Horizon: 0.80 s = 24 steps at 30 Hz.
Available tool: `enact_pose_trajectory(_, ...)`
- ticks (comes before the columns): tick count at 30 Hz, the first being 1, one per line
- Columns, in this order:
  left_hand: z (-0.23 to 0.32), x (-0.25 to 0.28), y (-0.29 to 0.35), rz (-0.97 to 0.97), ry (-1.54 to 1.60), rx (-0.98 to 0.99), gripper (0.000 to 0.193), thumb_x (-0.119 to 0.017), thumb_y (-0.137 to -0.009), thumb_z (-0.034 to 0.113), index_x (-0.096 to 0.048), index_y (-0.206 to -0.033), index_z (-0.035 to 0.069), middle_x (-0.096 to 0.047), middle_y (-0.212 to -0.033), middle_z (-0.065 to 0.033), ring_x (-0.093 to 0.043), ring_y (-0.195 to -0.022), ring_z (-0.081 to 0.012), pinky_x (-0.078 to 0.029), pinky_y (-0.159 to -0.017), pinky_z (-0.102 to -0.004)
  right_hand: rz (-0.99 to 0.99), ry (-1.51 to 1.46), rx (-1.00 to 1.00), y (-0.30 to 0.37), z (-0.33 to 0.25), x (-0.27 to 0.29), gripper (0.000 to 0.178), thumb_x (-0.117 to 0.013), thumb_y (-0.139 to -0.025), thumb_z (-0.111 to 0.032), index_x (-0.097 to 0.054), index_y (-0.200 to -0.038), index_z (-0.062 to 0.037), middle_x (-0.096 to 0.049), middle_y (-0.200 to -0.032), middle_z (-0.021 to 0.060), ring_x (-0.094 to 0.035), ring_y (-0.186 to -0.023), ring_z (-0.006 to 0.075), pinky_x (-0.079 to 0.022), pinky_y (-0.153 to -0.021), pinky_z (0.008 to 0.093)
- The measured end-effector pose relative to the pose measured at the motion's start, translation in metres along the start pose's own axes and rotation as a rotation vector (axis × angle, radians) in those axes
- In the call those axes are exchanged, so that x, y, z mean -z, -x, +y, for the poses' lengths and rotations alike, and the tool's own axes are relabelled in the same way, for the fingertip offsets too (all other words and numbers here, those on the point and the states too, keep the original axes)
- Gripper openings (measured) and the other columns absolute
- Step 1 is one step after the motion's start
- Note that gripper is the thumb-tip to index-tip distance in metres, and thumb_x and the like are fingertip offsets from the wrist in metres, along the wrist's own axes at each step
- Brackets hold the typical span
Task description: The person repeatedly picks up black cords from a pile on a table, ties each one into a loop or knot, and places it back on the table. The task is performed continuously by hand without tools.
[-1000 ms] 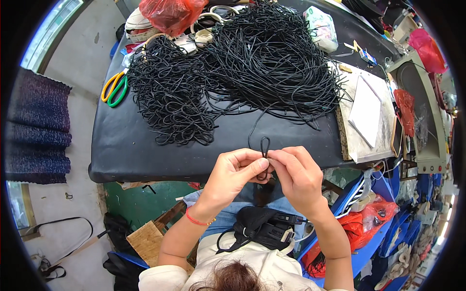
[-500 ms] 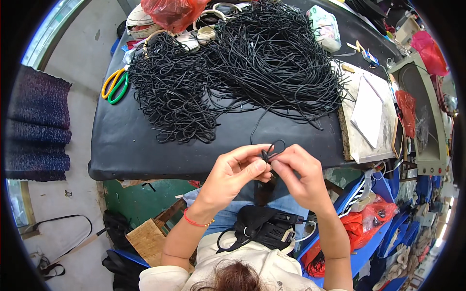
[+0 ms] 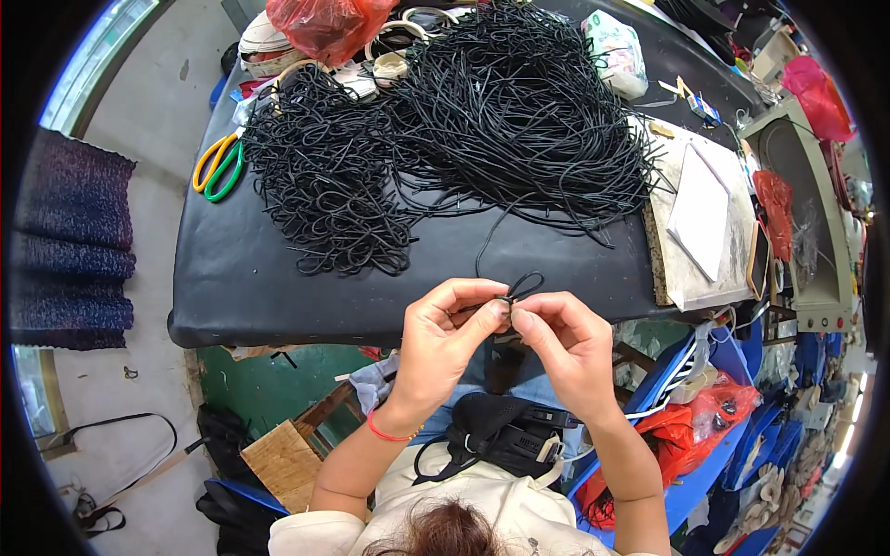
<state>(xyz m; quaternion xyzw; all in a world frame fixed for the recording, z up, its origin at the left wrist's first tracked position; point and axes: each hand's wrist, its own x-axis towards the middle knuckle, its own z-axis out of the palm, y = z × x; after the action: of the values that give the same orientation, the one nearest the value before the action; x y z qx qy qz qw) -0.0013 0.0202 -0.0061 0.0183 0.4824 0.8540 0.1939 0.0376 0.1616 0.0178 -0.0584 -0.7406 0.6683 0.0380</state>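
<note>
Both my hands meet over the near edge of the black table, pinching one thin black cord (image 3: 529, 282). My left hand (image 3: 456, 335) grips it between thumb and fingers, the other fingers curled behind. Close beside it, my right hand (image 3: 567, 345) pinches the cord with thumb and forefinger. A small loop stands up above the fingertips; the part between the fingers is hidden. One strand runs from my hands up toward the large pile of black cords (image 3: 528, 120). Left of that lies a smaller heap of looped black cords (image 3: 329, 176).
Scissors (image 3: 219, 167) with yellow and green handles lie at the table's left. A red plastic bag (image 3: 332, 28) sits at the back. On the right are a white-topped board (image 3: 700, 213) and a grey machine frame (image 3: 820, 232). A blue bin (image 3: 691, 463) holds red bags beside me.
The loop now stands more upright above my fingertips. My right hand has shifted slightly left and down, and its fingers have closed in nearer to the left thumb.
</note>
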Motion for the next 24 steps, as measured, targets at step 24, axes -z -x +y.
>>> enact_pose_trajectory(24, 0.009, 0.001, 0.005, -0.045, -0.454, -0.085, 0.033, -0.064, -0.076, -0.003, -0.045, -0.103, 0.001, -0.061, -0.083, -0.0043, -0.057, -0.080, -0.0071, -0.047, -0.076, -0.0222, -0.101, -0.177, -0.063, -0.008, 0.005, 0.005, 0.038, -0.069, -0.077, -0.006, -0.052, -0.111, -0.0018, -0.053, -0.081, -0.0002, -0.048, -0.069, 0.0018, -0.040, -0.059, 0.0157)
